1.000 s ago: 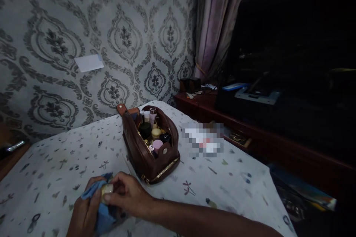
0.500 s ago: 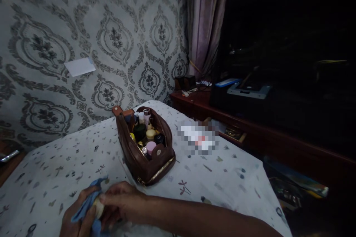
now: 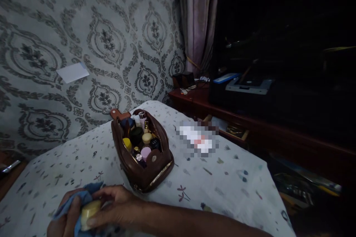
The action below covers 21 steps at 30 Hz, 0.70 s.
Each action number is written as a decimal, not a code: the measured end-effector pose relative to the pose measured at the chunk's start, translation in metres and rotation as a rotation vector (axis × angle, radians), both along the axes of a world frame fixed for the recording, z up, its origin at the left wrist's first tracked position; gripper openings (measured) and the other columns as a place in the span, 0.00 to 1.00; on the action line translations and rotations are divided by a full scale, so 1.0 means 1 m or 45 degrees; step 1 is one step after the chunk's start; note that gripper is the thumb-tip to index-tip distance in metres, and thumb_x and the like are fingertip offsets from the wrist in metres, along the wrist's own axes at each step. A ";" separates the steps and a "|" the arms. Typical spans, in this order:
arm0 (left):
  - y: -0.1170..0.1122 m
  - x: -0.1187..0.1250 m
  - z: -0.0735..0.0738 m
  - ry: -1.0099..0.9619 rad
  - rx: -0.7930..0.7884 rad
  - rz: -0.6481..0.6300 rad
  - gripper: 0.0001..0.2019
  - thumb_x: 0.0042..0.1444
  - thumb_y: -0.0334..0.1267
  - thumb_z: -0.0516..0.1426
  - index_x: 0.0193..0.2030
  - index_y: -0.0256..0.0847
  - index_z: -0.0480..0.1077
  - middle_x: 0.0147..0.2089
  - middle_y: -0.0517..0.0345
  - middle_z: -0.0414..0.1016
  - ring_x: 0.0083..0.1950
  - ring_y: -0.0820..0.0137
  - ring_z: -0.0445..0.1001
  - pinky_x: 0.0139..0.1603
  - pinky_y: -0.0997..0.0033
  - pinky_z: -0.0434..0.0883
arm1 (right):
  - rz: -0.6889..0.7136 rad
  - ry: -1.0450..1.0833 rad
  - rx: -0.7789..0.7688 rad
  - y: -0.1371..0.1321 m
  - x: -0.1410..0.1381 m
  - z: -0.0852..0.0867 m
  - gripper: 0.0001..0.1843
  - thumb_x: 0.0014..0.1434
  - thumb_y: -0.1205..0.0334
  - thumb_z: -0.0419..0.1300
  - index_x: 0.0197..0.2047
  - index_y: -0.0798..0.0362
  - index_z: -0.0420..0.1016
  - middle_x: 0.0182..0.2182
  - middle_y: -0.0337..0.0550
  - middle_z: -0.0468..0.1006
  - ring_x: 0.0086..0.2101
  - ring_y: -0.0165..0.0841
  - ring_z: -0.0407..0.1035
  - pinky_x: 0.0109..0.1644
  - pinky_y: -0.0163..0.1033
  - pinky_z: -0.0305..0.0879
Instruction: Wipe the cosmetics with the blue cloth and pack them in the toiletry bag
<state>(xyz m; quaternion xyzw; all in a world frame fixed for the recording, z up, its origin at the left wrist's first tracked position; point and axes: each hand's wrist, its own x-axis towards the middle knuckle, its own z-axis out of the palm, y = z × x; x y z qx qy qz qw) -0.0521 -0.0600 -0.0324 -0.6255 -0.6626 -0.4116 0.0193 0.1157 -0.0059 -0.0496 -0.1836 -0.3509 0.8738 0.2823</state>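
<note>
At the bottom left my left hand is wrapped in a blue cloth and cups it under a small pale yellow jar. My right hand reaches across from the right, its fingers pinched on the jar. Behind the hands an open brown leather pouch stands on the white patterned tablecloth. The pouch is packed with several small cosmetic bottles and jars.
A blurred-out patch lies on the cloth to the right of the pouch. A dark wooden cabinet with a big black screen runs along the right. Damask wallpaper with a white card and a curtain stand behind.
The view has swung to the right, so everything sits further left in the picture. My hands have dropped lower, and more of the yellow jar now shows out of the cloth.
</note>
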 end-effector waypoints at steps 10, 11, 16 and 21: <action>-0.006 0.025 -0.032 -0.055 -0.025 0.113 0.23 0.62 0.55 0.49 0.56 0.43 0.65 0.57 0.50 0.72 0.57 0.56 0.73 0.54 0.58 0.73 | -0.347 -0.114 0.114 0.001 0.002 0.000 0.41 0.20 0.54 0.81 0.42 0.51 0.79 0.34 0.32 0.75 0.30 0.24 0.68 0.38 0.32 0.63; -0.007 0.028 -0.032 -0.045 -0.054 0.105 0.23 0.61 0.56 0.50 0.56 0.44 0.66 0.56 0.51 0.73 0.56 0.56 0.73 0.53 0.58 0.73 | -0.357 -0.106 0.117 0.002 0.001 0.000 0.40 0.19 0.55 0.81 0.41 0.52 0.78 0.33 0.32 0.74 0.29 0.23 0.67 0.36 0.31 0.63; -0.011 0.028 -0.028 -0.058 -0.027 0.082 0.21 0.62 0.55 0.49 0.53 0.46 0.66 0.52 0.52 0.75 0.51 0.57 0.75 0.49 0.59 0.73 | -0.189 -0.116 0.099 0.001 -0.004 -0.006 0.43 0.18 0.46 0.80 0.38 0.54 0.70 0.26 0.31 0.72 0.21 0.25 0.66 0.27 0.34 0.65; -0.012 0.017 -0.029 0.007 -0.015 -0.004 0.21 0.65 0.52 0.45 0.54 0.42 0.67 0.49 0.50 0.76 0.49 0.57 0.76 0.48 0.60 0.72 | -0.096 -0.126 0.142 0.000 0.000 -0.004 0.42 0.28 0.33 0.74 0.39 0.52 0.67 0.22 0.32 0.74 0.19 0.26 0.67 0.25 0.32 0.60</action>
